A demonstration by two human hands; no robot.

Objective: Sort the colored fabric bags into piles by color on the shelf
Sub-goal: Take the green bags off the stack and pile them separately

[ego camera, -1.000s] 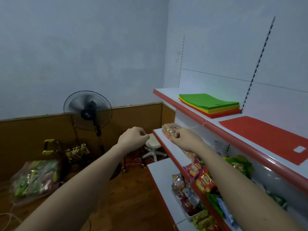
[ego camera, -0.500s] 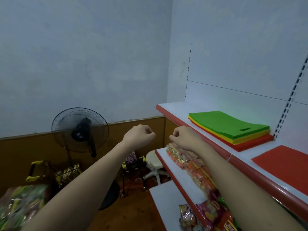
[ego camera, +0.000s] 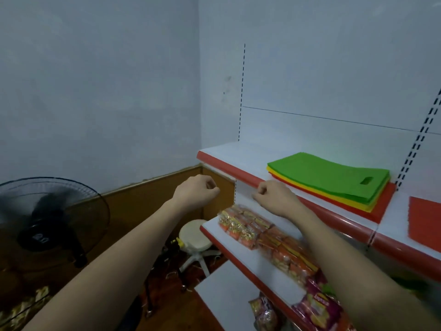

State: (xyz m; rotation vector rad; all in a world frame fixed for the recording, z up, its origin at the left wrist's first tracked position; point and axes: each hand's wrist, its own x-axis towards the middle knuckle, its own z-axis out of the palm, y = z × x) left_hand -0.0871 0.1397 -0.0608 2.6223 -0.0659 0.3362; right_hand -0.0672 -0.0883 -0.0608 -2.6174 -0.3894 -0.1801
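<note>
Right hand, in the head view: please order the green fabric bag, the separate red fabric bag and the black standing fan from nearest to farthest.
From the right hand:
1. Green fabric bag, atop the stack, just right.
2. Separate red fabric bag, far right on the shelf.
3. Black standing fan, far left on the floor.

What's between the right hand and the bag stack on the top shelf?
Nothing visible. The right hand is a fist in front of the shelf's red edge, just left of the stack. The shelf between them is bare.
</note>
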